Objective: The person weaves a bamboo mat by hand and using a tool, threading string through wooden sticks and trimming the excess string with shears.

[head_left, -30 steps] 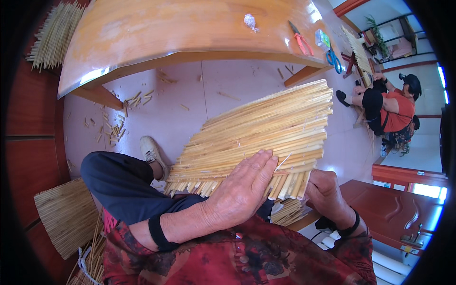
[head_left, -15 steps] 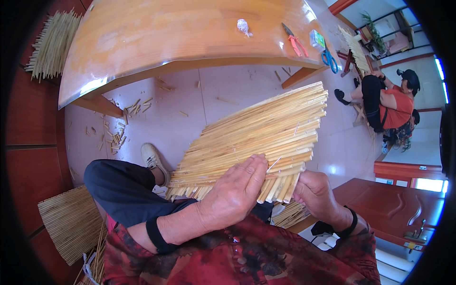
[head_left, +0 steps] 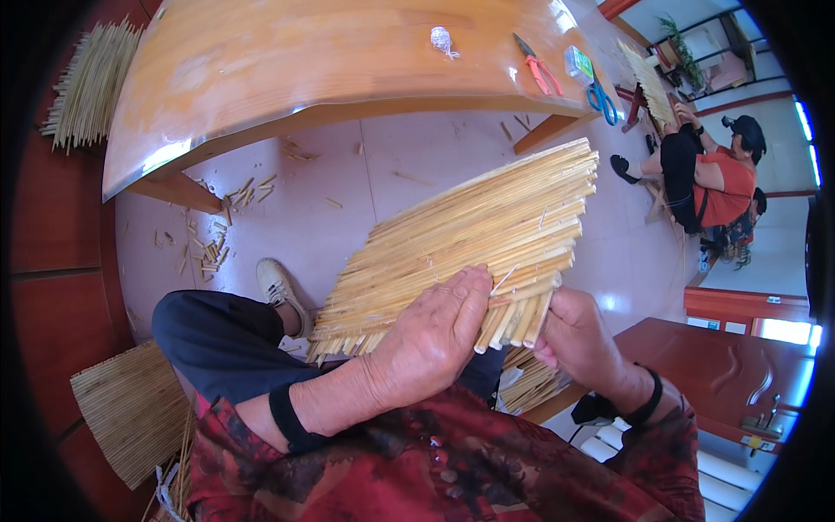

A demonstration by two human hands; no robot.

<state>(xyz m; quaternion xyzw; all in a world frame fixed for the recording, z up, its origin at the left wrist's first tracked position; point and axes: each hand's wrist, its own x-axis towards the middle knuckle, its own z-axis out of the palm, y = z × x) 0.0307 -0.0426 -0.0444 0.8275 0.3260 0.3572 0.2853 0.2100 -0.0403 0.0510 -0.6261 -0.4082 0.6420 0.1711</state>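
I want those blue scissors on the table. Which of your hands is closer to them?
Right. The right hand is below the blue scissors, toward that side; the left hand lies farther left on the straw mat.

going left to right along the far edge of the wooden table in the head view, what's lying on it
crumpled white scrap → orange-handled pliers → small green box → blue-handled scissors, all on the wooden table

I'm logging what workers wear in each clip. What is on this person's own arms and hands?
Both hands are bare, without gloves. The left hand has a black band around the forearm just below a red sleeve with a dark floral pattern. The right hand has a thinner black band at the wrist, and the same patterned sleeve behind it.
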